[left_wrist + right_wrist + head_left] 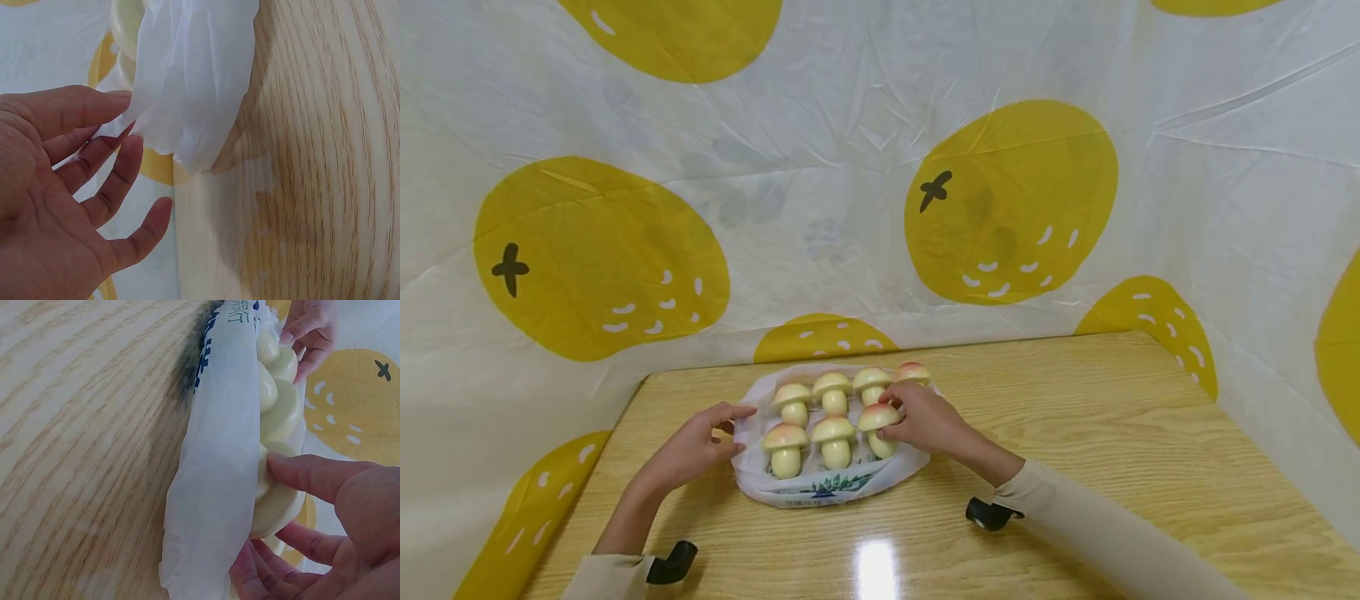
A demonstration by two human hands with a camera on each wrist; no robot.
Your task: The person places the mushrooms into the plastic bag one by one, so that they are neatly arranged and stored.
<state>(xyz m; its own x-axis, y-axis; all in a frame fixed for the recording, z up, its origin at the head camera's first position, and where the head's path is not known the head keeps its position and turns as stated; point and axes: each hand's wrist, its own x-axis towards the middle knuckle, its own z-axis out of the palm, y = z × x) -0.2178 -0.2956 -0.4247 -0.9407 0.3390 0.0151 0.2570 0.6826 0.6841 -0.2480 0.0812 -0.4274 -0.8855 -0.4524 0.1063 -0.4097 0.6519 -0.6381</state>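
Observation:
Several cream toy mushrooms (835,429) with glossy caps, some flushed pink, lie in two rows inside a white plastic bag (767,492) whose top is open. At the bag's left edge, my left hand (696,446) pinches the thin plastic between thumb and index finger; its other fingers are spread in the left wrist view. My right hand (928,421) grips the front-right mushroom (275,509), thumb on one side and fingers around the other. Behind that hand, another pink-capped mushroom (912,372) is partly hidden.
The bag rests on a wood-grain table (1075,417). A white curtain (820,208) with large yellow fruit prints hangs behind the table and along both sides. Black bands (673,562) sit at both sleeve cuffs. Green print shows on the bag's front.

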